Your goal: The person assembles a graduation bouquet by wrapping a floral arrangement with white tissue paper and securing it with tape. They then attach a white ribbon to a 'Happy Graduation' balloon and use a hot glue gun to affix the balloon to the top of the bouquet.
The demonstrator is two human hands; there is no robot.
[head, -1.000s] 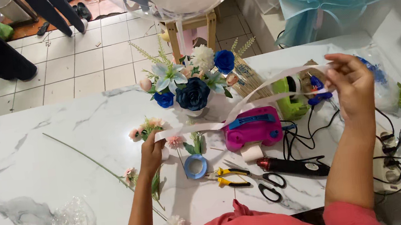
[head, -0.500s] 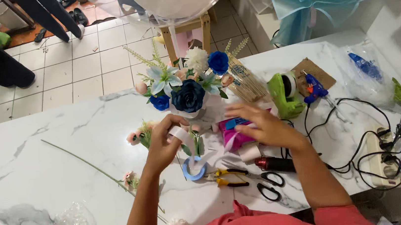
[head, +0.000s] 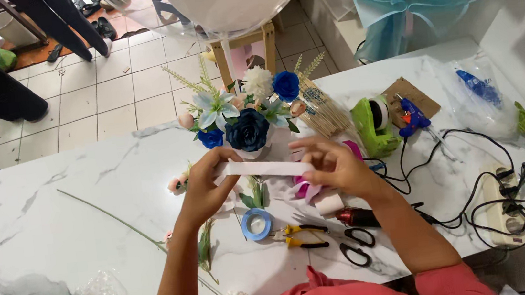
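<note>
1. Nearest the person, on the white marble table (head: 36,217), lie black-handled scissors (head: 354,246), yellow-handled pliers (head: 301,236) and a roll of blue tape (head: 257,223).
2. Just above these, the left hand (head: 205,189) and right hand (head: 335,162) stretch a strip of white ribbon (head: 264,167) between them, held level over the table; each hand's fingers are pressed together, pinching one end.
3. Right behind the ribbon stands a flower arrangement (head: 247,113) of blue and white blooms.
4. Farther right sit a green tape dispenser (head: 374,123), a blue glue gun (head: 411,114) and a white power strip (head: 507,201) with black cables.
</note>
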